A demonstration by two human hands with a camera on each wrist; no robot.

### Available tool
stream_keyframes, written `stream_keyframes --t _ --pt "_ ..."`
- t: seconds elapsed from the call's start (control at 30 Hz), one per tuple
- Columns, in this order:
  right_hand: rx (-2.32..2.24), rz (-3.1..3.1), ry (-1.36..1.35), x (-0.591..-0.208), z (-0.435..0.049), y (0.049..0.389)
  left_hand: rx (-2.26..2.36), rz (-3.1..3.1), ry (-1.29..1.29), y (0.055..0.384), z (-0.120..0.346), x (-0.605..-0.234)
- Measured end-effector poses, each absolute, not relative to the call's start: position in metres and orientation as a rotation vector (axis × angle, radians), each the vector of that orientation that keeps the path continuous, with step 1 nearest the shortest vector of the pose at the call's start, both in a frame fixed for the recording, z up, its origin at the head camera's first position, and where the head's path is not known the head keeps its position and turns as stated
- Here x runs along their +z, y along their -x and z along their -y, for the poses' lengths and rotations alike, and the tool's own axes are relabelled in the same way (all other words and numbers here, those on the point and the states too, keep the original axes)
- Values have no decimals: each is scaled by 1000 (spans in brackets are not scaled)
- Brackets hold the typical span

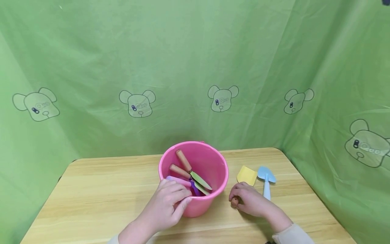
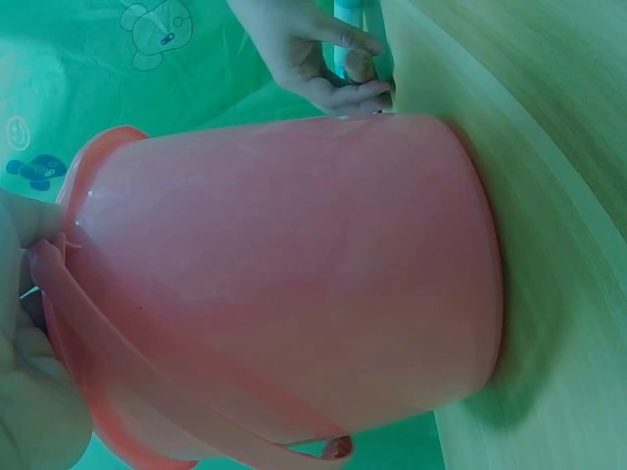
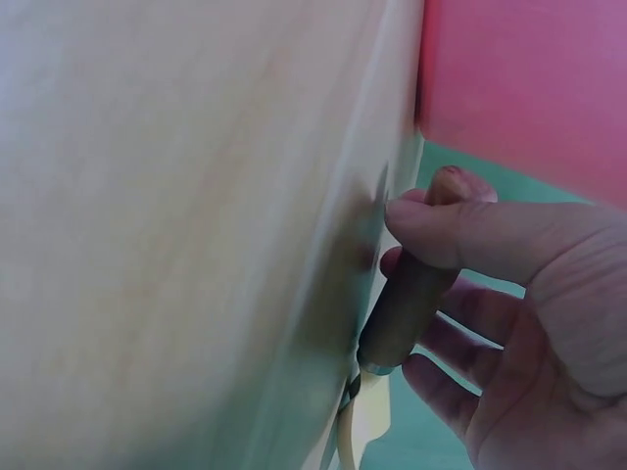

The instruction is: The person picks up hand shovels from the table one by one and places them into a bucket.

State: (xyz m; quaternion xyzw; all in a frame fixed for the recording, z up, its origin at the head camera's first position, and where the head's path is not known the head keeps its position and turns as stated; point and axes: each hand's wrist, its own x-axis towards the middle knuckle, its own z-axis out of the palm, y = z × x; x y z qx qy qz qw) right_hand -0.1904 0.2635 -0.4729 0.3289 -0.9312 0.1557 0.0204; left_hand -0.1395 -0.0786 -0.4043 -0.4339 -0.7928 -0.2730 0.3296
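Observation:
A pink bucket (image 1: 198, 207) stands upright on the wooden table. My left hand (image 1: 167, 205) grips its near left rim, thumb outside and fingers reaching over the edge. Inside the bucket lean two wooden-handled tools with green blades (image 1: 201, 180), a purple piece (image 1: 195, 188) and a pink-lilac handle (image 1: 179, 180). Just right of the bucket, my right hand (image 1: 251, 200) pinches the brown wooden handle (image 3: 407, 308) of a small shovel between thumb and fingers, close to the tabletop. The shovel's yellow blade (image 1: 246, 175) shows beyond the fingers; the hand hides where the parts join.
A light blue toy shovel (image 1: 266, 178) lies right of the yellow blade, its handle partly behind my right hand. The bucket's carrying handle (image 2: 147, 362) hangs down its side. Green cloth (image 1: 182, 67) with bear-head drawings rises behind the table (image 1: 100, 189) and at both sides.

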Motion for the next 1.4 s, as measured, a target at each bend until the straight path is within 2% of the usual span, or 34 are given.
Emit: stream_keyframes --t 0.83,1.4 --pt "572 2834 -1137 -448 -256 180 -718 2056 1141 140 78 -404" --pt "864 2743 -1234 -408 -251 167 -718 2061 1138 140 79 -403"
